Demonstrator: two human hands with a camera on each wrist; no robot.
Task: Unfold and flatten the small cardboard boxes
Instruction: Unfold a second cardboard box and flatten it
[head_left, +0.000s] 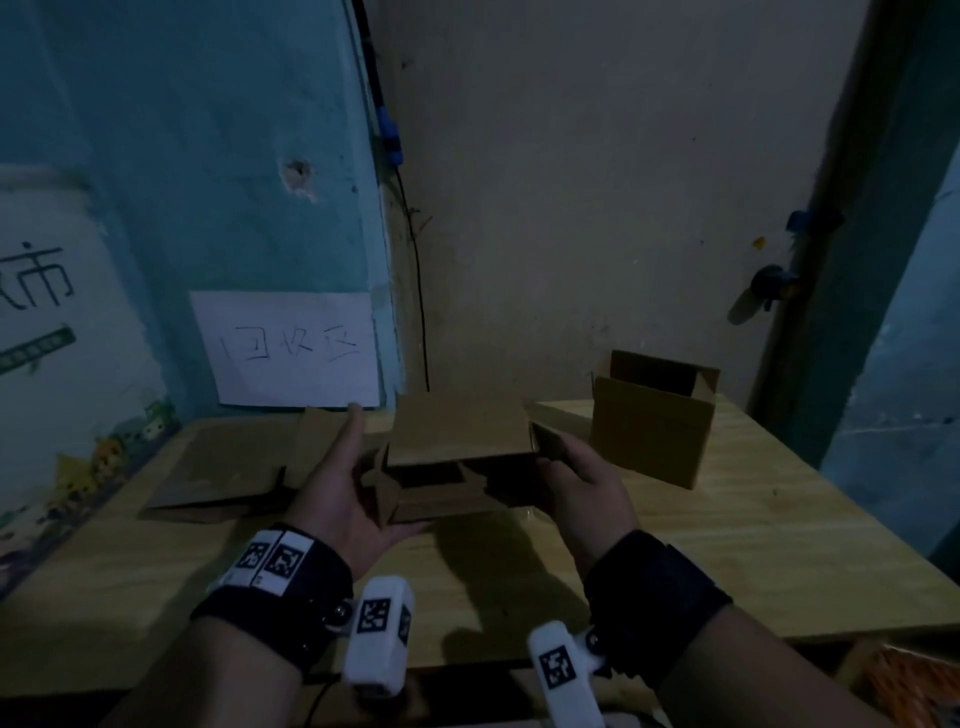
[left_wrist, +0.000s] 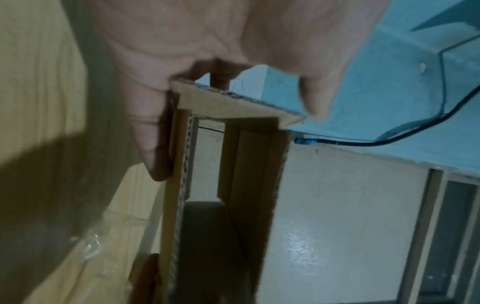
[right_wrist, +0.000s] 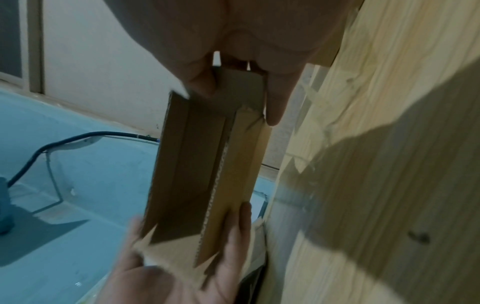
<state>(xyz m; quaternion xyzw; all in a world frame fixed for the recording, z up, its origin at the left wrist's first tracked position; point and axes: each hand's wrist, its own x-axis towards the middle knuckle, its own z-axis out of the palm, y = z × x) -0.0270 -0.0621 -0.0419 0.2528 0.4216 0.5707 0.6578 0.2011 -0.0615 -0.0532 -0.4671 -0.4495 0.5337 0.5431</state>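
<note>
I hold a small brown cardboard box (head_left: 457, 431) sideways, a little above the wooden table (head_left: 727, 545), between both hands. Its end flaps are loose and splayed. My left hand (head_left: 363, 483) presses on the left end with straight fingers, the index pointing up and the thumb (left_wrist: 150, 133) lying along a side wall of the box (left_wrist: 249, 164). My right hand (head_left: 561, 462) grips the right end. In the right wrist view its thumb and fingers (right_wrist: 275, 107) pinch an end flap of the box (right_wrist: 202, 164), and my left hand (right_wrist: 182, 277) shows at the far end.
A second box (head_left: 649, 426) stands upright and open-topped at the back right of the table. Flattened cardboard (head_left: 223, 467) lies at the back left, below a paper sign (head_left: 291, 348) on the wall. A black cable (head_left: 415, 270) runs down the corner.
</note>
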